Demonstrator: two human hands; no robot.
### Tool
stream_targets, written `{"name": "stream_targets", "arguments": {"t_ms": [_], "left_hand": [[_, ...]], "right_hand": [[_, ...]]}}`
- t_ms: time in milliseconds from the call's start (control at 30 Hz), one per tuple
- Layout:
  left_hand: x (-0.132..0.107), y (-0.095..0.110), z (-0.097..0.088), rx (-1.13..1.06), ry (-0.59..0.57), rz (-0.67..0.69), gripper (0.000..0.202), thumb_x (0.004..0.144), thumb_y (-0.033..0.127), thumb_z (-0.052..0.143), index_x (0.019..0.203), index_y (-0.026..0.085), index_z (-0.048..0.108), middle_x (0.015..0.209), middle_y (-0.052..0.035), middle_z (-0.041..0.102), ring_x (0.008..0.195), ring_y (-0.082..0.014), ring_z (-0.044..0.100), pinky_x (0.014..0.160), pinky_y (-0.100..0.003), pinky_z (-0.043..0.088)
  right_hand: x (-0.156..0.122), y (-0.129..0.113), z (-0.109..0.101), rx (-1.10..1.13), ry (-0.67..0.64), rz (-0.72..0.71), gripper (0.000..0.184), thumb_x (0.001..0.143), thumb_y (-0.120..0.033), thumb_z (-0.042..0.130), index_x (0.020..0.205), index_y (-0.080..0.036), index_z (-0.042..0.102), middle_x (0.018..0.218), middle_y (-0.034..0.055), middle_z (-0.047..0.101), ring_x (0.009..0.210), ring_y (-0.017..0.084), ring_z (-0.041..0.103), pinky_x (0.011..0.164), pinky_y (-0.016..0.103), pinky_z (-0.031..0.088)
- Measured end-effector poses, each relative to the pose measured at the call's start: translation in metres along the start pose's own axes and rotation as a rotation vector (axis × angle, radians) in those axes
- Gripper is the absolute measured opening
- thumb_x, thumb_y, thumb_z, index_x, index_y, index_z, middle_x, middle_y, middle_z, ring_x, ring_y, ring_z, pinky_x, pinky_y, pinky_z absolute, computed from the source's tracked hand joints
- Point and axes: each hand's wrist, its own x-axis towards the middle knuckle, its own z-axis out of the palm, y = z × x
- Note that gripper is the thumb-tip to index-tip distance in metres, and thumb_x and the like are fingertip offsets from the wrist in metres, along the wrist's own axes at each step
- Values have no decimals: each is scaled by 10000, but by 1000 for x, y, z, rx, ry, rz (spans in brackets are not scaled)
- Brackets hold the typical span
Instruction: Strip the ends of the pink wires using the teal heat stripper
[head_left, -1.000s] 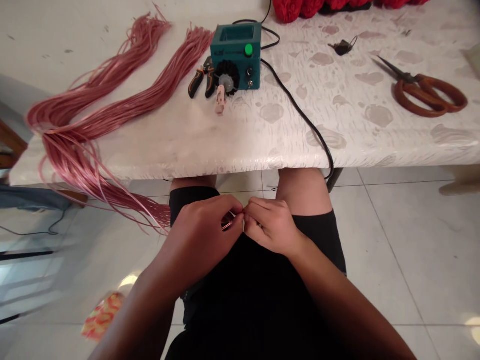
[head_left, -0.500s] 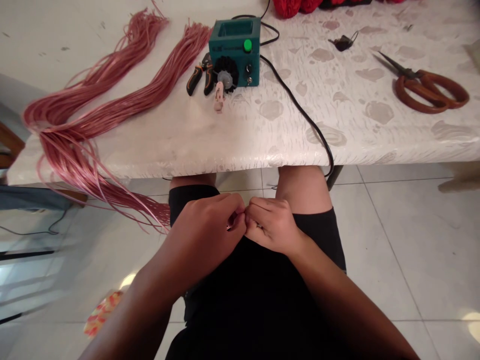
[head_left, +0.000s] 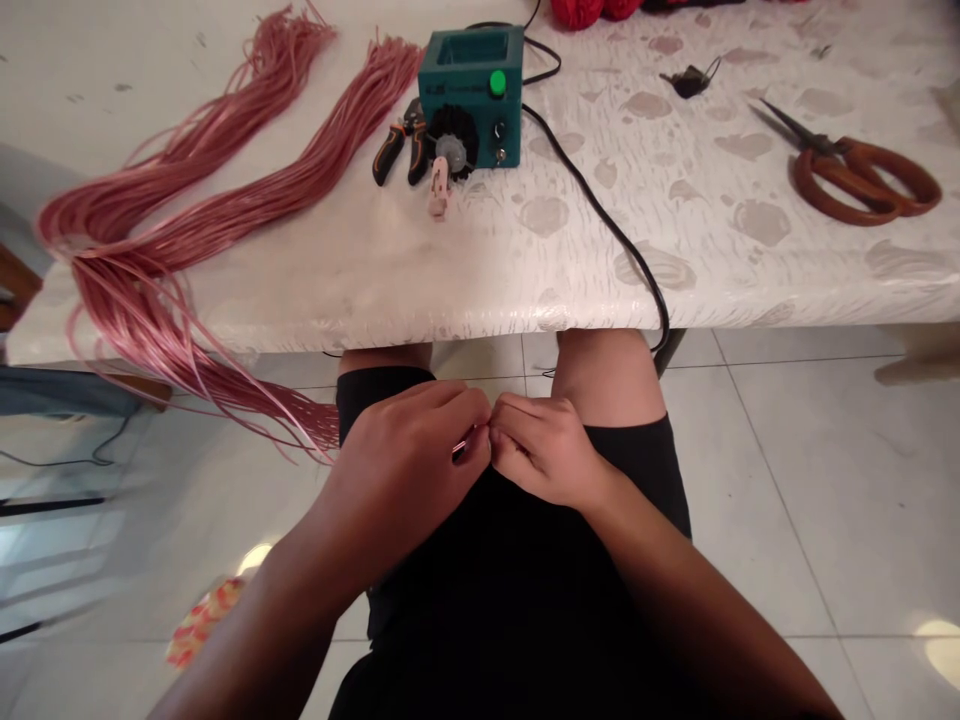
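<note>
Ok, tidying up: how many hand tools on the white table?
2: black and orange pliers, left of the teal box-shaped machine; brown-handled metal scissors, on the right.

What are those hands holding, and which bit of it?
The left hand seems to hold a thin pink strand, glimpsed inside its curled fingers. The hands hide which part is pinched, and whether the right hand grips it too.

My table (head_left: 487, 275) (cover patterned in grey) bears pink strands (head_left: 259, 205), pliers (head_left: 388, 156), a teal device (head_left: 484, 105), a cable (head_left: 607, 219) and scissors (head_left: 844, 149).
</note>
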Motion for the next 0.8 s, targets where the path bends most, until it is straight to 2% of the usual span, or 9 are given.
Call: {"name": "stream_targets", "arguments": {"t_ms": [200,433,633,800], "left_hand": [[3,-6,3,57,24,84,179,876,92,534,731,179,594,731,7,571,742,-156,547,661,-295,394],[3,-8,4,29,37,51,186,893,127,515,746,203,599,733,5,591,747,-167,557,677,-306,406],[1,-8,5,-4,32,14,191,871,103,528,730,211,599,718,3,591,725,-169,561,663,-311,396],[1,-11,8,3,39,30,191,881,99,526,738,200,603,729,2,592,739,-165,568,669,-312,405]], "right_hand": [[0,-2,1,12,-25,24,236,962,-181,416,773,-182,558,719,-10,513,609,110,463,579,249,379],[2,-1,0,8,-14,37,194,942,-190,470,774,-180,566,726,-20,491,606,105,430,562,250,350],[1,0,0,-28,-21,12,250,942,-194,474,715,-185,578,713,-23,485,586,97,430,558,249,347],[2,-1,3,-26,78,69,142,904,-205,541,802,-184,637,693,-37,496,551,87,433,525,236,347]]}}
